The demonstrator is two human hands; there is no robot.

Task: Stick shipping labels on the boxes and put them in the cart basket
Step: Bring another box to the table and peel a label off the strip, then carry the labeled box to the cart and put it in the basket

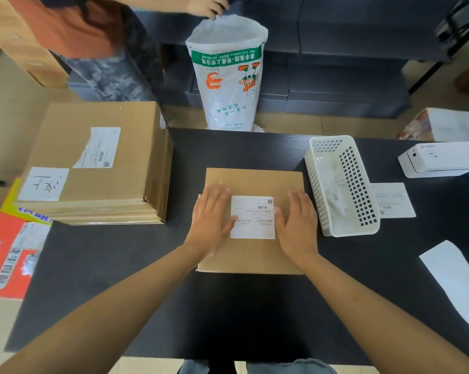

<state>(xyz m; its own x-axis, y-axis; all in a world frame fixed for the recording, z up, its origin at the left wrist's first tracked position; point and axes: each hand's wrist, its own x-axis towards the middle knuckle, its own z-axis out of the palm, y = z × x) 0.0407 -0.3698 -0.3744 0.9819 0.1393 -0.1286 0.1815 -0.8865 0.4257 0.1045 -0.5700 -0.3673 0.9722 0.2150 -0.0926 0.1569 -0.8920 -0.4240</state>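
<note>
A black tabletop (255,306) stood among stacked cartons. The flat box (255,255) lay under both hands, its long axis running away from the person. Left hand (210,220) and right hand (298,225) pressed down with fingers straight, flanking the shipping label (252,217); a white basket (341,184) sat just right of the right fingers.

We count one flat cardboard box (255,252) at the centre of the desk (120,279), bearing one shipping label (252,217). One stack of flattened cartons (98,163) lies at the left. We also count one white perforated basket (341,184), one label printer (441,159), two loose paper sheets (394,199) (457,279), one printed sack (228,74), and two hands (211,220) (298,225).
</note>
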